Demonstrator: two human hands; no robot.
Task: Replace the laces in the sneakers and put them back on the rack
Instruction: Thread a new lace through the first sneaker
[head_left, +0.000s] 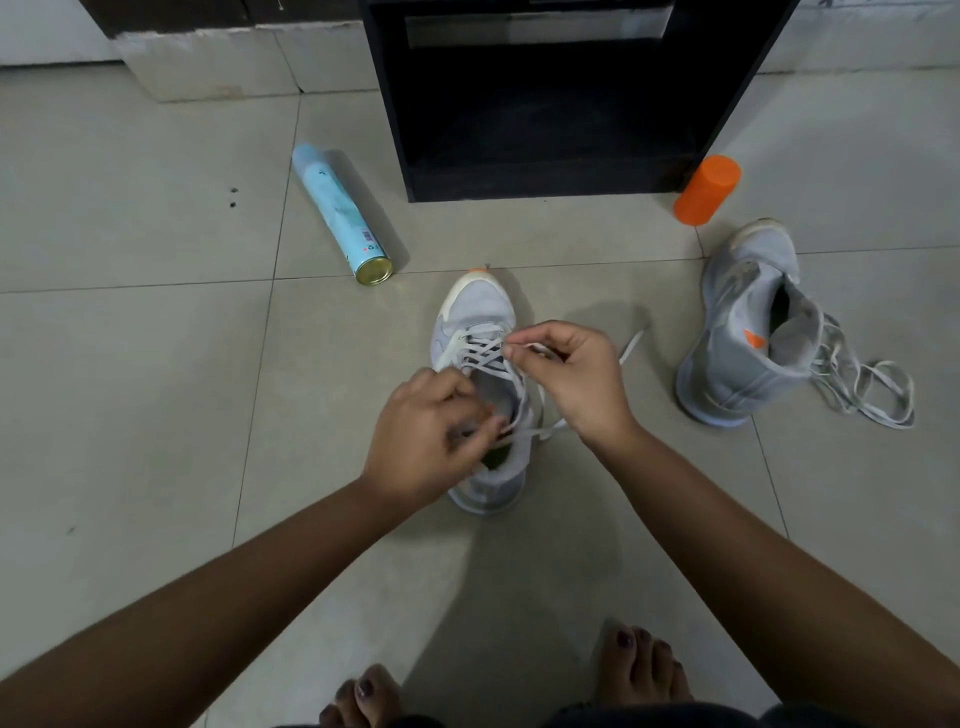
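A grey sneaker (478, 312) stands on the floor in the middle, toe pointing away, with a white lace (480, 351) crossed through its eyelets. My left hand (426, 441) covers the shoe's opening and pinches one end of the lace near the tongue. My right hand (571, 374) pinches the other end beside the upper eyelets; its loose tip trails right. A second grey sneaker (748, 322) lies on its side at the right, with a loose white lace (862, 384) piled beside it.
A black open rack (550, 104) stands just behind the shoes. A pale blue spray can (340, 213) lies on the tiles to the left, and an orange cylinder (707, 190) lies at the rack's right corner. My bare feet (639, 665) are at the bottom edge.
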